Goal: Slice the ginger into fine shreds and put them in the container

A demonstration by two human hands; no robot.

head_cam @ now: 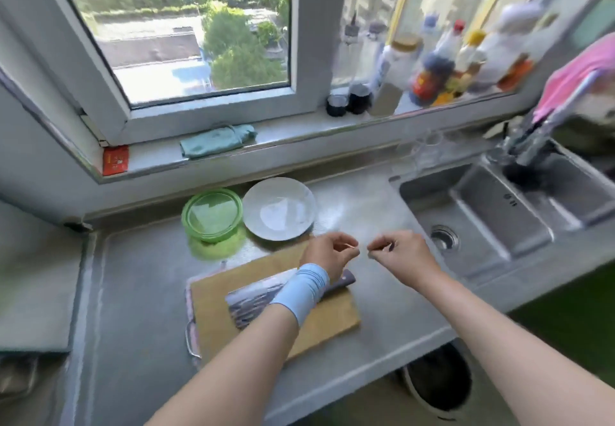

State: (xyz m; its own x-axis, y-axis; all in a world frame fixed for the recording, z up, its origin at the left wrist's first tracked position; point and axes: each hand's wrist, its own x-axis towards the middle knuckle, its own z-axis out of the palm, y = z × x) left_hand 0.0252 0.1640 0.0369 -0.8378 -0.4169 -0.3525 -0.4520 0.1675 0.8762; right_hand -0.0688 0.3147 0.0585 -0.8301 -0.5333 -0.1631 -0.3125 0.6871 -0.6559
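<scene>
Both hands hover over the far right corner of the wooden cutting board [213, 312]. My left hand [327, 252], with a blue wristband, has curled fingers and pinches a thin pale ginger shred [352, 245]. Just to its right, my right hand [401, 254] has its fingers curled with thumb and forefinger together; nothing shows between them. A cleaver [253, 302] lies flat on the board, partly hidden under my left wrist. A green-rimmed round container [212, 214] stands beyond the board, next to a white plate [279, 207].
A steel sink [472, 222] with a tap [539, 136] lies to the right. The windowsill holds a folded green cloth [216, 141], a red packet [114, 159] and several bottles [432, 69]. A bin [436, 382] stands below the counter edge.
</scene>
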